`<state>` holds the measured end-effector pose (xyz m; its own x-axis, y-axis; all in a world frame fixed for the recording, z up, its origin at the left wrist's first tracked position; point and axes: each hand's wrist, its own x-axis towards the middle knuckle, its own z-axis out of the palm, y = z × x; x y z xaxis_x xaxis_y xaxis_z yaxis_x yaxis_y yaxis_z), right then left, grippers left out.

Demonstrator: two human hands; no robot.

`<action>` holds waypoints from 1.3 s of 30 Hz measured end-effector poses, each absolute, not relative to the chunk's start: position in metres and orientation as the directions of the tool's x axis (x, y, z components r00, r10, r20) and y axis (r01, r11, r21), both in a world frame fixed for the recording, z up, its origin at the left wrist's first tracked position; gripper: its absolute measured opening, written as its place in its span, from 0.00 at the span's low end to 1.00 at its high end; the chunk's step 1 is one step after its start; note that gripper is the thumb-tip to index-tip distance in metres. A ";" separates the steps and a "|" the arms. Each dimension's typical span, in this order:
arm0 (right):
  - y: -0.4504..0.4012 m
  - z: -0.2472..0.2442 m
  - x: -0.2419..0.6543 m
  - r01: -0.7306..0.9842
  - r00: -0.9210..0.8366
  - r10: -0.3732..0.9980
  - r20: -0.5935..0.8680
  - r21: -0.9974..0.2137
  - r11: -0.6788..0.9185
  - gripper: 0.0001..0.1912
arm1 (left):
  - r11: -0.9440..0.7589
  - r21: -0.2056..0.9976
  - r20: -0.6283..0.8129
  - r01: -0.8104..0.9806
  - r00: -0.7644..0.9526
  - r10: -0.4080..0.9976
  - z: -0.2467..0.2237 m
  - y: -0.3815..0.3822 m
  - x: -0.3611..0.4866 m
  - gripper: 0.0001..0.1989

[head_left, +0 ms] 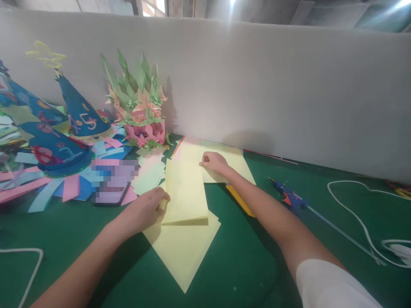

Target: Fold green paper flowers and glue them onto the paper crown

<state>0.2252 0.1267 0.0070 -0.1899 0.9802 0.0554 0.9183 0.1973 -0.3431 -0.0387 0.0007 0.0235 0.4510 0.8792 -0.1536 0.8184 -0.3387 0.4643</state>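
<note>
A folded yellow sheet (pixel 186 192) stands slightly raised between my two hands, over more yellow paper (pixel 186 256) lying with a corner toward me. My left hand (pixel 152 207) pinches its left edge near the bottom. At its upper right edge is my right hand (pixel 214 163), fingers curled together at the paper's edge. Behind, further yellow sheets (pixel 237 164) lie against the wall. A yellow ruler-like strip with a toothed edge (pixel 239 200) lies partly under my right forearm.
Blue cone hats (pixel 81 107), paper strips (pixel 67 186) and a phone (pixel 114 184) fill the left. A pink and green paper flower piece (pixel 143 107) stands behind. On the right lie a blue glue gun (pixel 289 196) and a white cable (pixel 349 209). A white wall (pixel 289 94) bounds the green table (pixel 257 265).
</note>
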 end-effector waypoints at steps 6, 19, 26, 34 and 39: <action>0.121 0.003 0.223 0.925 -0.184 0.976 0.117 -0.314 0.212 0.07 | -0.334 0.447 -0.165 0.830 0.443 0.881 0.024 -0.001 -0.037 0.16; 0.010 0.007 0.230 0.791 -0.509 0.857 0.080 -0.348 0.503 0.09 | -0.280 0.394 -0.202 0.876 0.379 0.903 0.029 -0.006 -0.031 0.18; -0.040 0.004 0.233 0.738 -0.548 0.836 -0.002 -0.471 0.483 0.10 | -0.286 0.382 -0.186 0.879 0.376 0.908 0.030 -0.008 -0.028 0.18; -0.040 0.012 0.262 0.900 -0.216 0.929 0.300 -0.309 0.308 0.12 | -0.302 0.404 -0.049 0.863 0.350 0.935 0.031 -0.008 -0.028 0.16; -0.029 0.006 0.277 0.942 -0.128 0.961 0.246 -0.274 0.196 0.14 | -0.279 0.469 0.031 0.838 0.300 0.953 0.032 -0.005 -0.031 0.14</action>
<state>0.2772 -0.0287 0.0057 -0.1281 0.9607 0.2462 0.9416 0.1957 -0.2740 -0.0309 -0.0047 0.0320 0.3004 0.9533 0.0311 0.8378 -0.2793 0.4691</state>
